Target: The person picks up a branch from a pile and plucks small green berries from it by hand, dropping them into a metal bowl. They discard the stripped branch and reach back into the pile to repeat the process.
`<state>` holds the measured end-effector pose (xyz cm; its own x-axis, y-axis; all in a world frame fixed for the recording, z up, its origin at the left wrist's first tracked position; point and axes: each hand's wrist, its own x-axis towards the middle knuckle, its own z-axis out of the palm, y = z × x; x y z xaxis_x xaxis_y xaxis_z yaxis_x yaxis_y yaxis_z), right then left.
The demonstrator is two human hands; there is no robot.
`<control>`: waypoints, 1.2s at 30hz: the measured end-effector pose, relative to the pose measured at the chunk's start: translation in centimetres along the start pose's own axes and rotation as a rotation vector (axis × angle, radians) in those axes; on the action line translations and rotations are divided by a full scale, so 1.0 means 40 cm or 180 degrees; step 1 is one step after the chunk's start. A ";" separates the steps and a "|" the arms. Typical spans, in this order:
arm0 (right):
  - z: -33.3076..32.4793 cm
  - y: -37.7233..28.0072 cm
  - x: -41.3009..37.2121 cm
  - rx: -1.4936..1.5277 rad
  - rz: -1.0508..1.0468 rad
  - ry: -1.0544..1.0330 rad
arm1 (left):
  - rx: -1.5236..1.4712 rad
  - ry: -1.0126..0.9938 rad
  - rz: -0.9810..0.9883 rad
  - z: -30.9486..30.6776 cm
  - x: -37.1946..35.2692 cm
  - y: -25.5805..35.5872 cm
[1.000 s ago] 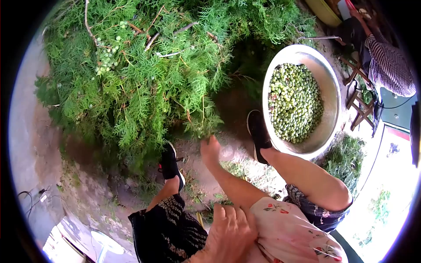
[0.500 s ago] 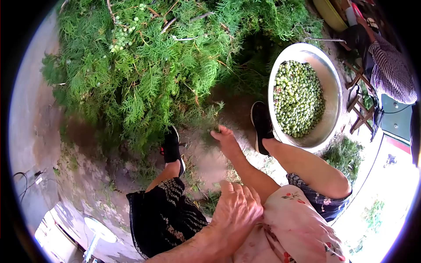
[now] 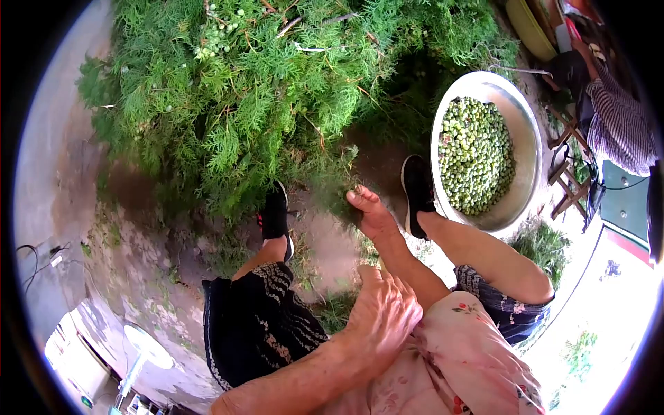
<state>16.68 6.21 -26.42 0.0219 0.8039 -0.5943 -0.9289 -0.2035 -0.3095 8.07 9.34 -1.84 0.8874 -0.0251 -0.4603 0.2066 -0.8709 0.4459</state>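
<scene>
My right hand (image 3: pixel 373 213) is stretched forward over the ground between my shoes, thumb and fingers closed. A small green conifer sprig (image 3: pixel 344 181), partly blurred, shows at its fingertips. My left hand (image 3: pixel 384 303) lies across my right forearm near my lap, knuckles up and fingers curled under; what they grip, if anything, is hidden. Ahead lies a big heap of feathery green conifer branches (image 3: pixel 263 117) with pale green cones (image 3: pixel 211 48) on some. Right of my right hand, a wide metal basin (image 3: pixel 527 152) holds many small round green cones (image 3: pixel 477 155).
A person in a striped sleeve (image 3: pixel 619 114) sits at the right beside a wooden folding stool (image 3: pixel 568 190). A yellow basin (image 3: pixel 529 28) stands behind. Loose greenery (image 3: pixel 543 245) lies below the metal basin. A white fan (image 3: pixel 149 346) stands at lower left.
My right hand has moved slightly right and turned, with its thumb more in view. The whole view has shifted a little; my left hand stays on my forearm.
</scene>
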 end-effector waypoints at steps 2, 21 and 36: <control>-0.004 0.004 0.005 0.0164 -0.0145 -0.0124 | -0.0011 -0.0046 -0.0026 -0.002 0.000 0.002; 0.500 -0.199 -0.220 -0.0749 -0.1255 -0.0142 | -0.3227 0.4209 -0.0890 -0.129 -0.193 -0.099; 0.585 -0.234 -0.321 -0.0974 -0.1137 -0.0258 | -0.3609 0.4714 -0.0447 -0.078 -0.115 -0.074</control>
<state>16.43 10.89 1.48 0.2797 0.8921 -0.3549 -0.7168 -0.0520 -0.6954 4.67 13.58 1.36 0.3045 0.9417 0.1430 -0.1108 -0.1141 0.9873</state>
